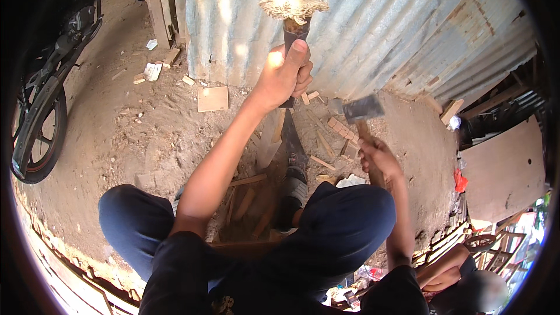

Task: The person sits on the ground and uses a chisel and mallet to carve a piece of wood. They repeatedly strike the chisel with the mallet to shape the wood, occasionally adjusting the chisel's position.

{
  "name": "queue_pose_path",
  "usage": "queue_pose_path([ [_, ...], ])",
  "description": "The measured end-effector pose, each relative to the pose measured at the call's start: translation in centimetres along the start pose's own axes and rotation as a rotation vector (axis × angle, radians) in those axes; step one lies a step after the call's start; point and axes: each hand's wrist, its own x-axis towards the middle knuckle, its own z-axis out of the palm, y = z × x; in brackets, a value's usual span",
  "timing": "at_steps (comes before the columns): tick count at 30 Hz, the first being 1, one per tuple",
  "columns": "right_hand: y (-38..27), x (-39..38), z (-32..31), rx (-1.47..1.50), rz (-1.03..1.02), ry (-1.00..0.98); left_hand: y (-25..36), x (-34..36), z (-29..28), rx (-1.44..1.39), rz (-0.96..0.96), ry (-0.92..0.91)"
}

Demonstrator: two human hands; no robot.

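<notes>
My left hand point(286, 73) is raised in front of me, closed round the dark-wrapped handle of a chisel point(296, 30). The handle's wooden top is frayed and mushroomed outward. My fist hides its middle, and I cannot clearly make out its lower end. Lower and to the right, my right hand point(378, 160) grips the wooden handle of a hammer point(363, 109). The hammer's dark, blocky head is slightly blurred and held up, apart from the chisel. Between my knees, below the left fist, a pale flat blade-like piece point(270, 143) points downward.
Wood offcuts point(343, 129) litter the dirt floor around my feet, with a square board piece point(213, 98) farther left. A corrugated metal wall point(350, 29) rises ahead. A motorcycle point(44, 116) stands at left; a plywood sheet point(504, 169) leans at right. Another person point(446, 274) is at lower right.
</notes>
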Motion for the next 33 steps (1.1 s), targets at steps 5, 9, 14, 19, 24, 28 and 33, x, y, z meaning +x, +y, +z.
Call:
queue_pose_path([
  [5, -18.7, -11.0, 4.0, -0.292, -0.636, 0.175, 0.3, -0.1, 0.6, 0.083, -0.020, 0.029],
  [9, -24.0, -14.3, 8.4, -0.339, -0.862, 0.206, 0.7, -0.3, 0.7, 0.158, 0.023, 0.060],
  [14, -23.0, -14.4, 12.1, -0.778, -0.545, 0.048, 0.7, -0.6, 0.4, 0.108, 0.013, -0.007],
  [19, -24.2, -15.9, 13.5, -0.604, -0.601, 0.201, 0.1, -0.7, 0.5, 0.076, 0.048, -0.039],
  [24, -25.1, -15.5, 12.9, -0.431, -0.776, 0.312, -0.2, -0.4, 0.5, 0.093, 0.035, -0.048],
  [28, -23.6, -14.7, 13.3, -0.803, -0.520, 0.267, -0.5, -0.3, 0.6, 0.094, 0.042, -0.025],
  [33, -24.7, -16.2, 14.2, -0.702, -0.576, 0.200, -1.9, -0.5, 1.0, 0.139, 0.027, 0.014],
])
